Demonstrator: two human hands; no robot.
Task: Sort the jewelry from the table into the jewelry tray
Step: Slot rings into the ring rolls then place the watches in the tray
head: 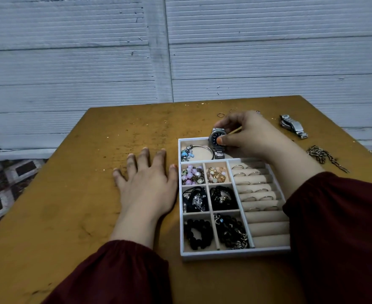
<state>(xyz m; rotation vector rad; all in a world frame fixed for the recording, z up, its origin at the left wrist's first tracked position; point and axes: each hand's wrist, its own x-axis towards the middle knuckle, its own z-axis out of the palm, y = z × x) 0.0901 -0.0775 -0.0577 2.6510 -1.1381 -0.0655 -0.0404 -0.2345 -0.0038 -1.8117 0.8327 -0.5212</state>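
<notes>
A white jewelry tray (235, 254) with beige compartments lies on the brown table. My right hand (248, 133) pinches a silver watch with a dark dial (216, 139) over the tray's far compartment, beside a bangle with blue charms (190, 151). My left hand (145, 183) rests flat on the table, its thumb against the tray's left wall. Bead bracelets and black bracelets fill the small compartments; rings sit in the roll slots (255, 189). On the table lie a second silver watch (292, 126), a chain (323, 155) and thin gold rings (221, 115).
The table (71, 194) ends close behind the rings against a grey corrugated wall (180, 51). Patterned floor tiles (2, 189) show past the table's left edge. Dark red sleeves cover both forearms; the right one hides the tray's near right corner.
</notes>
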